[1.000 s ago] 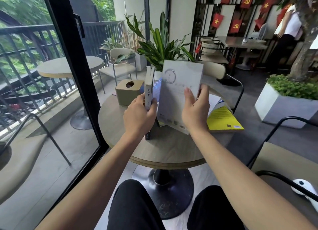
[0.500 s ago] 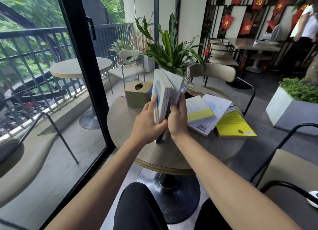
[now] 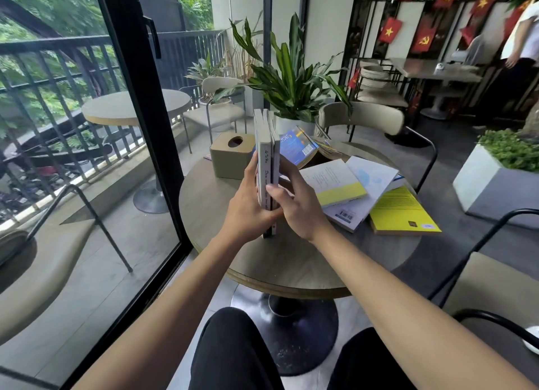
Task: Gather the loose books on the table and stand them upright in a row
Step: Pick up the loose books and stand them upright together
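Note:
Two pale books [image 3: 267, 156] stand upright side by side on the round table [image 3: 221, 244], spines toward me. My left hand [image 3: 248, 203] presses their left side and my right hand [image 3: 294, 206] presses the right side, thumb across the spines. To the right lie loose books: a white-and-yellow book [image 3: 335, 182], a white book with a blue mark [image 3: 367, 185] under it, a yellow book [image 3: 402, 211], and a blue book [image 3: 297, 146] leaning behind the upright pair.
A tan tissue box [image 3: 230, 156] stands just left of the upright books. A potted plant [image 3: 291, 80] and a chair [image 3: 361, 118] are behind the table, another chair [image 3: 495, 279] at right. A glass door frame [image 3: 145, 112] runs along the left. A person stands far right.
The grey-covered book in my right hand was turned edge-on and closed against the book in my left hand; both now stand together on the table.

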Motion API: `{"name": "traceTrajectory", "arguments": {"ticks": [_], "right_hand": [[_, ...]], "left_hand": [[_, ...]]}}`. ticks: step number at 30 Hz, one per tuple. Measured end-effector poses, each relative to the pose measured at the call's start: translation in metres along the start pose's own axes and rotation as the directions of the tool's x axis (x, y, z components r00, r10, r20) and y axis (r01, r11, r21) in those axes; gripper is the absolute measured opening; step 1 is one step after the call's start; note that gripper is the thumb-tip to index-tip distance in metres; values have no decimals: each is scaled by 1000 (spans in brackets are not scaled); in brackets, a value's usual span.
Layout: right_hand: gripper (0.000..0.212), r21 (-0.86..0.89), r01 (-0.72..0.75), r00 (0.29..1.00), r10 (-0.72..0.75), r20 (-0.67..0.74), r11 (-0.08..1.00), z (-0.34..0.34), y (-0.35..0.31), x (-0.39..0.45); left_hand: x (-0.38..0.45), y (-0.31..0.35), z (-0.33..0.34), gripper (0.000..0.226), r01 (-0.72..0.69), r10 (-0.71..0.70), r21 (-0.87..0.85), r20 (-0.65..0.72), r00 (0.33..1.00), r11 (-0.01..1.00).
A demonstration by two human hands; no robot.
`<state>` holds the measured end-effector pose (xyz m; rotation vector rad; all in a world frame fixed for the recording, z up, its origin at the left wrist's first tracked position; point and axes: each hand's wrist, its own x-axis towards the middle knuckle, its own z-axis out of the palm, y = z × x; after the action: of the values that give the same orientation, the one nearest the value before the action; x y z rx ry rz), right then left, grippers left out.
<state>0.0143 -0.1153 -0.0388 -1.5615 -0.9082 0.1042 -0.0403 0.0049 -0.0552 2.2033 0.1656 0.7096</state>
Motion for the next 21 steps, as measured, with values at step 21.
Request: {"name": "traceTrajectory", "arguments": {"ticks": [21], "right_hand": [[93,-631,-736,653,504,-566,244,-95,27,40]], "left_hand": [[5,-2,13,71,59,-50,77,-114,992,995]]}}
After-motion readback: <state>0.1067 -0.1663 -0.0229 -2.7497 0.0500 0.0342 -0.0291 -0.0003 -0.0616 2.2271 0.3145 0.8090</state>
